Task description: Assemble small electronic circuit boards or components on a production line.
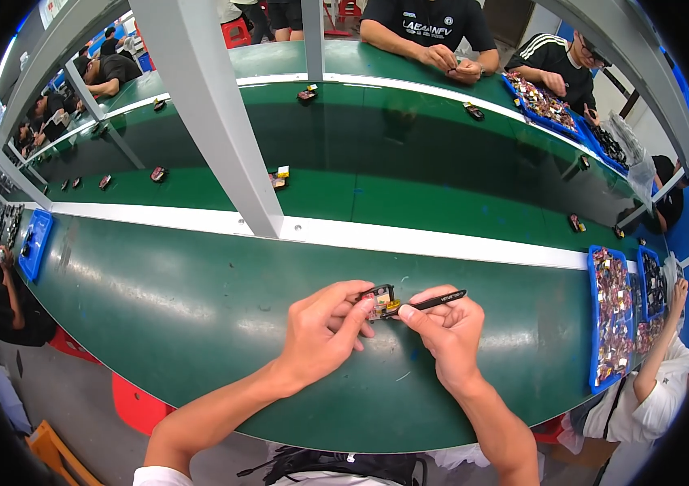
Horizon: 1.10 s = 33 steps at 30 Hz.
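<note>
Over the green table [199,292], my left hand [316,332] grips a small electronic assembly [378,298] between thumb and fingers. The piece has a black frame, a reddish circuit board and a yellow part on its right side. My right hand [456,334] is closed around black tweezers [440,300], whose tips point left and reach the yellow part. Whether the tips pinch anything is too small to tell. Part of the assembly is covered by my left fingers.
A grey post [207,113] rises beyond my hands at the white rail [409,245]. Past it, a green conveyor belt [433,206] carries several small assemblies, one being a black-and-red assembly [159,173]. Blue trays full of parts, including a long tray [595,324], stand right. Co-workers sit around.
</note>
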Available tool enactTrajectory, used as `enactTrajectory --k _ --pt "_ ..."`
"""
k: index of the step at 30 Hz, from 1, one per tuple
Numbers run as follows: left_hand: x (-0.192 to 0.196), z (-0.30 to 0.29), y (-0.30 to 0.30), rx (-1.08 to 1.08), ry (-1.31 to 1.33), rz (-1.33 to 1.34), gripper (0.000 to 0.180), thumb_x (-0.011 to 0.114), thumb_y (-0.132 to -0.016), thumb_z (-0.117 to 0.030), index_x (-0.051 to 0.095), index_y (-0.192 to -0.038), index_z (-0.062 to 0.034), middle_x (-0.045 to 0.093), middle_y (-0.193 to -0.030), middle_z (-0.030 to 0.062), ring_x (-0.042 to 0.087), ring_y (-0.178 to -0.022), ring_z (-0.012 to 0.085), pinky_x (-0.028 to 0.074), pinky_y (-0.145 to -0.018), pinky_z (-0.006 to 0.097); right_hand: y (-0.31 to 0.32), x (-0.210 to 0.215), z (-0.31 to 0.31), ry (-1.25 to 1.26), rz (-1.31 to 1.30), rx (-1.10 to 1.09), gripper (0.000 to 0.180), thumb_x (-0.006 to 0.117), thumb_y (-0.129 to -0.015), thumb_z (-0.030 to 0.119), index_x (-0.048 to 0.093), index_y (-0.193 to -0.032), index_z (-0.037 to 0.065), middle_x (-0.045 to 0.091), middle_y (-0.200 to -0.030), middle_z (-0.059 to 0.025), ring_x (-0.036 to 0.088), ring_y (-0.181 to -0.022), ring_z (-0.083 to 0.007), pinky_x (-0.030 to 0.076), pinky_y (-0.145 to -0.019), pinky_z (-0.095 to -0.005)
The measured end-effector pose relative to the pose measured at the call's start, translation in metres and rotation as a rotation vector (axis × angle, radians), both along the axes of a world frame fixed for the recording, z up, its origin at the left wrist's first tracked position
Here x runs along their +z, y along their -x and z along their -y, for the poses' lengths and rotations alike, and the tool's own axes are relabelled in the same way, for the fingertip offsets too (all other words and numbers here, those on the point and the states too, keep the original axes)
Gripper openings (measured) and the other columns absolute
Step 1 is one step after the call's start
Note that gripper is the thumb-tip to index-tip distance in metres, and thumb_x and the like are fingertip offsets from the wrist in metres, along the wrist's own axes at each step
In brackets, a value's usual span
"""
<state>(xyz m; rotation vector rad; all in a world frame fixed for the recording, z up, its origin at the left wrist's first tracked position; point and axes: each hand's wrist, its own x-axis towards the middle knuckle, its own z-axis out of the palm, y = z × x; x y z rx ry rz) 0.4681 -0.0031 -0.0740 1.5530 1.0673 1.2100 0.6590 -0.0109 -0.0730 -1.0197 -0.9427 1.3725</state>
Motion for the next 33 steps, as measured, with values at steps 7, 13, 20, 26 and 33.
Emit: enactTrajectory --k 7,13,20,26,33 --pt "-0.002 -0.005 0.003 -0.060 0.120 0.085 0.026 0.058 -0.100 -0.003 0.060 -0.124 0.0090 0.072 -0.091 0.0159 0.072 -0.069 0.0186 0.059 -0.051 0.027 0.001 -0.001 0.000 -0.051 0.052 -0.027 0.015 0.074 -0.086 -0.009 0.065 -0.098 -0.006 0.072 -0.087 -0.0121 0.067 -0.074 -0.0081 0.051 -0.061 -0.0179" --pt "-0.002 -0.011 0.015 -0.162 0.317 0.222 0.031 0.057 -0.103 -0.009 0.061 -0.128 0.0083 0.070 -0.099 0.0169 0.072 -0.070 0.0200 0.058 -0.051 0.028 0.001 -0.005 0.000 -0.206 0.170 -0.030 0.015 0.076 -0.083 -0.008 0.067 -0.095 -0.003 0.069 -0.081 -0.0041 0.046 -0.055 0.0025 0.033 -0.048 -0.0153" --pt "0.005 -0.014 0.018 -0.301 0.440 0.319 0.034 0.057 -0.103 -0.017 0.064 -0.125 0.0089 0.071 -0.099 0.0178 0.072 -0.068 0.0216 0.057 -0.049 0.027 0.002 -0.004 0.001 -0.348 0.194 -0.087 0.013 0.078 -0.081 -0.008 0.070 -0.089 -0.002 0.072 -0.086 -0.0075 0.044 -0.052 0.0015 0.032 -0.047 -0.0161" --pt "0.004 -0.015 0.020 -0.281 0.402 0.308 0.032 0.059 -0.102 -0.015 0.066 -0.122 0.0094 0.072 -0.097 0.0186 0.070 -0.062 0.0212 0.056 -0.048 0.027 -0.001 -0.007 -0.002 -0.436 0.266 -0.053 0.014 0.079 -0.080 -0.007 0.070 -0.088 -0.002 0.075 -0.088 -0.0121 0.045 -0.050 0.0007 0.032 -0.045 -0.0166" --pt "0.007 -0.013 0.022 -0.272 0.360 0.266 0.030 0.060 -0.100 -0.009 0.065 -0.122 0.0104 0.072 -0.095 0.0185 0.070 -0.062 0.0202 0.056 -0.048 0.027 0.000 -0.004 -0.001 -0.438 0.293 -0.027 0.014 0.081 -0.078 -0.006 0.071 -0.085 -0.001 0.075 -0.084 -0.0102 0.045 -0.048 -0.0001 0.031 -0.044 -0.0179"
